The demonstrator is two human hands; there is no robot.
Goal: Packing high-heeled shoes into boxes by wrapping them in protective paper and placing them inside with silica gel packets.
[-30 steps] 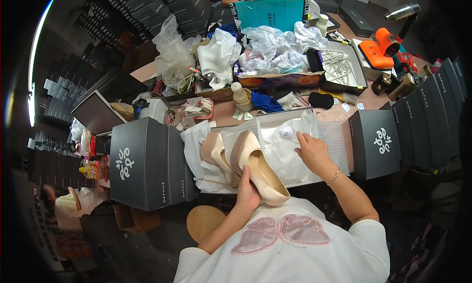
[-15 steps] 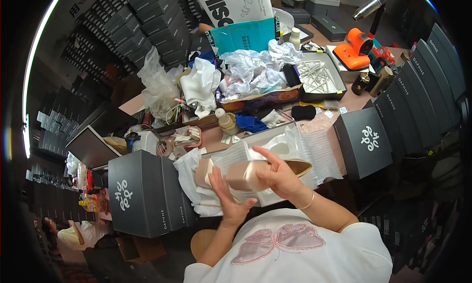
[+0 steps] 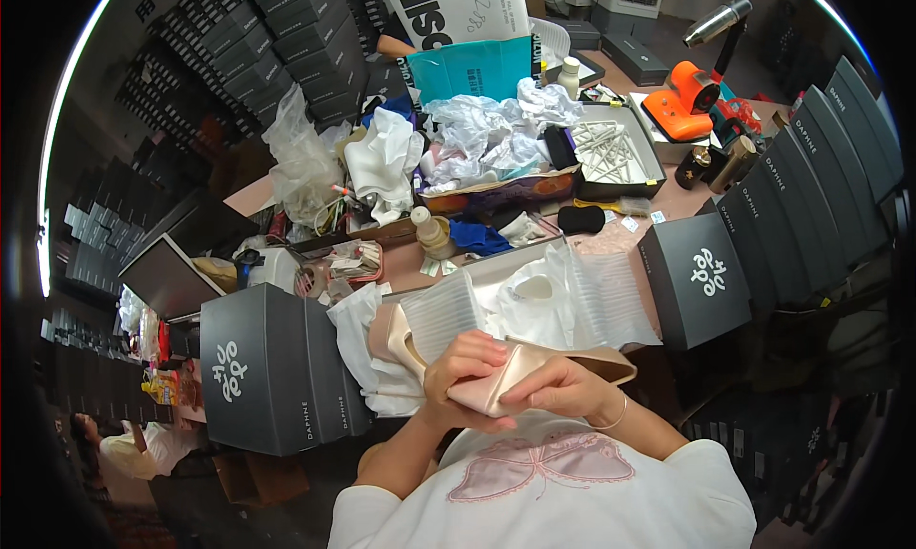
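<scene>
Both my hands hold a pale beige shoe [image 3: 510,366] with a satin-like sheen, close in front of my shirt. My left hand [image 3: 466,372] wraps its squarish end, fingers over the top. The fingers of my right hand [image 3: 561,389] press along its near side, and its open end sticks out to the right beyond them. The matching shoe [image 3: 386,331] lies at the left of the open shoebox, on white tissue paper [image 3: 358,325]. Beside it, inside the box, are a ribbed translucent foam sheet [image 3: 441,310] and more white tissue [image 3: 563,310].
Dark shoeboxes stand at the left [image 3: 253,368] and right [image 3: 701,277]. Behind the open box are a squeeze bottle [image 3: 431,232], a blue cloth [image 3: 479,238] and a black pad [image 3: 581,219]. Farther back sit a carton of crumpled tissue [image 3: 491,134], a tray of white sticks [image 3: 611,151] and an orange-based tool [image 3: 679,101].
The held shoe has come nearer to my body and turned. My left hand, spread beside it before, now grips it. My right hand has moved lower. The foam sheet beside the other shoe shows more.
</scene>
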